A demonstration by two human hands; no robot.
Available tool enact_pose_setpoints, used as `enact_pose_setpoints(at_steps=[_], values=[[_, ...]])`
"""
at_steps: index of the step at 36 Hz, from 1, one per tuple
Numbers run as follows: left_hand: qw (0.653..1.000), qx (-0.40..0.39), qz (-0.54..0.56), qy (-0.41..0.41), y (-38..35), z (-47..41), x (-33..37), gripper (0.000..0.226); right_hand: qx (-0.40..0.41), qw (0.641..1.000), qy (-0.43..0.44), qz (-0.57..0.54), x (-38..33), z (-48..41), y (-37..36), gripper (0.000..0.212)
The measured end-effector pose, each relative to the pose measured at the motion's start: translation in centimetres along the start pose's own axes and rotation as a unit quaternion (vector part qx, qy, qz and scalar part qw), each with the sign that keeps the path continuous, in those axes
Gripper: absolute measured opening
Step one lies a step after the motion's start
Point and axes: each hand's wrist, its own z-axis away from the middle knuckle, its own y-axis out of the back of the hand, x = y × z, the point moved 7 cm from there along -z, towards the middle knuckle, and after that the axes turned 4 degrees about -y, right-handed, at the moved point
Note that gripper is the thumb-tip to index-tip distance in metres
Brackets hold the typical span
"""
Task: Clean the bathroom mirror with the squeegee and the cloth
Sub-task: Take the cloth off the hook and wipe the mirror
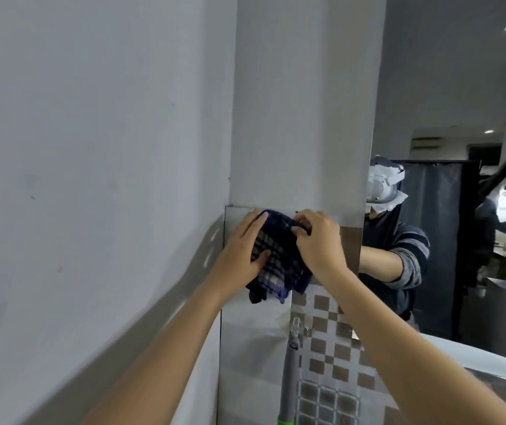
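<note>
Both hands bunch the cloth — dark-blue, checked.

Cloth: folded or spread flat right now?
Bunched, not flat: the cloth hangs in loose folds between both hands, left hand and right hand.

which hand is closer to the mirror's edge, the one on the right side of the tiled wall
Right. The right hand grips the cloth just beside the mirror edge; the left hand holds the cloth's far side.
</note>
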Motion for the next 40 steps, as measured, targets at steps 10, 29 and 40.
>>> enact_pose_setpoints(at_steps=[10,29,40], values=[[0.997,0.015,0.073,0.011,2.3,-3.4,2.8,0.078,-0.012,0.993,0.096,0.067,-6.4,-4.7,3.3,0.017],[0.927,-0.186,0.319,0.067,3.8,0.6,13.5,0.019,-0.103,0.992,0.022,0.072,-6.5,0.8,11.4,0.017],[0.896,-0.131,0.402,0.134,-0.6,5.9,16.1,0.037,-0.072,0.991,-0.062,-0.089,0.6,10.9,12.6,0.015]])
